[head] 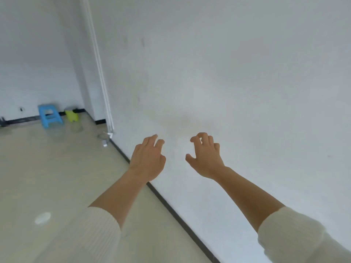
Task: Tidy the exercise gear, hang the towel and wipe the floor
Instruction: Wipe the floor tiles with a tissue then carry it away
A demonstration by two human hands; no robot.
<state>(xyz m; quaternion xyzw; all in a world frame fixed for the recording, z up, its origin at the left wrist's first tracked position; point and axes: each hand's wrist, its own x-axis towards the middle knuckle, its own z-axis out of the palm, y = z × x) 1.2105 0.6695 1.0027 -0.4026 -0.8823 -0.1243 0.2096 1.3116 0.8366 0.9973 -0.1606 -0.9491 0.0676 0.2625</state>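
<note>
- Left grip and right grip were both raised in front of the wall. Fingers were loosely curled and spread, holding nothing and touching nothing I could make out.
- Towel and exercise gear were not in view, so I couldn't say where they lay.
- The one task thing in view was the floor: pale, glossy tile to my left, running up to the dark baseboard.
- Handling, my guess:
  - Floor is hard and smooth. It should wipe easily but probably gets slick when wet — flat strokes, steady footing.
  - Towel, unseen, I'd expect to be light, soft and limp. I'd take it by two corners of one edge, one grip each, so it hangs flat instead of bunching.
  - Gear is unknown, so no call on weight until I see it.
- Elsewhere:
  - A blue stool stood against the far wall with a yellow-green object just beside it. I couldn't tell what that object was.
  - A white pipe or conduit ran down the wall corner.
  - There was a bright patch on the floor near my left sleeve — likely light glare, not sure.
- No brands, labels or readable writing anywhere. The wall had faint smudges only.
</note>
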